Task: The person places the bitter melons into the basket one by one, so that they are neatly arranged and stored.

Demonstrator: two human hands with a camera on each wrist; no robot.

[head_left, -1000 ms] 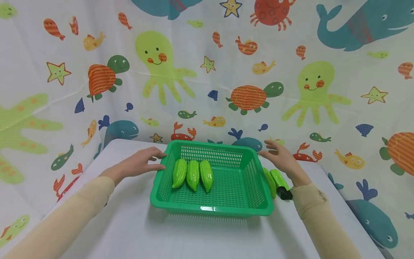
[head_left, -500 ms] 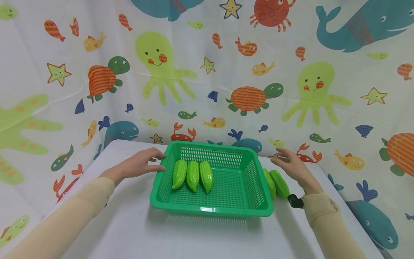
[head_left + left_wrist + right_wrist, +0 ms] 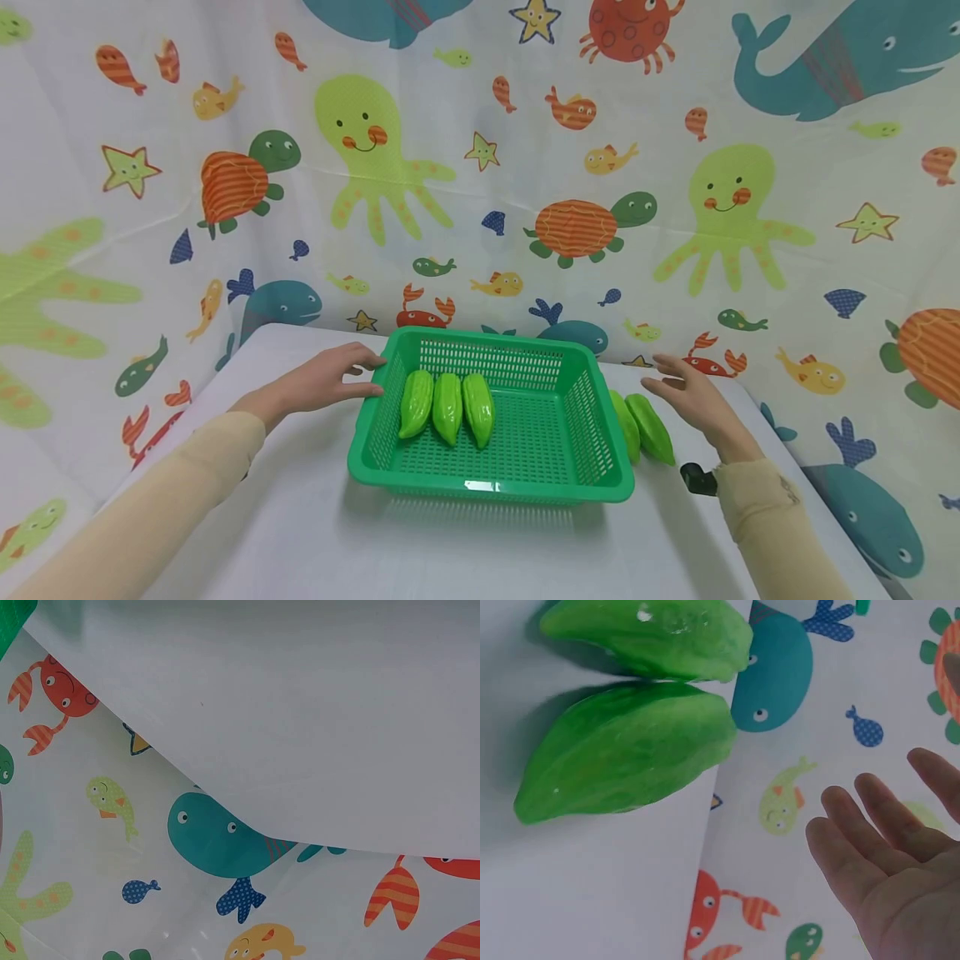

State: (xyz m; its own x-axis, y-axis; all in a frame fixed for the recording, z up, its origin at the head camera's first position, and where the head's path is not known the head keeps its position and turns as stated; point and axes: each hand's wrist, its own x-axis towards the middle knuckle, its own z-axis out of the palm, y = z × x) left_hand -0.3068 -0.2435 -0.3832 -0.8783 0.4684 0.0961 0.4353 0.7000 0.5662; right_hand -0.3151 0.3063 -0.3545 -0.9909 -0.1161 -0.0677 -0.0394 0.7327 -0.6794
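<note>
Cream cloth covers both forearms nearest the camera, the left sleeve (image 3: 165, 492) and the right sleeve (image 3: 780, 533), with a small black piece (image 3: 699, 479) by the right cuff. Under them spreads the white counter (image 3: 480, 558). Beyond its near part stands the green basket (image 3: 487, 487), its walls pierced with slots. Three shiny green gourds (image 3: 447, 408) lie inside it, side by side toward its left wall, narrow ends toward the person.

Just outside the right wall two more lie on the counter: the inner gourd (image 3: 627, 427), partly hidden by the basket in the head view, and the outer gourd (image 3: 651, 427) close beside it.

At the basket's left rim rests the left grip (image 3: 330, 379), relaxed, its fingertips seeming to touch the edge without clasping it. The right grip (image 3: 693, 398) is released, hanging in the air beside the outer gourd and holding nothing.

Over the last second it has drawn outward from the basket, baring the outer gourd, which the black piece had partly covered; the left grip and the gourds have stayed put. So the handling stands at three inside, two outside, none in hand.

Farthest back hangs a sea-animal curtain (image 3: 480, 275).
</note>
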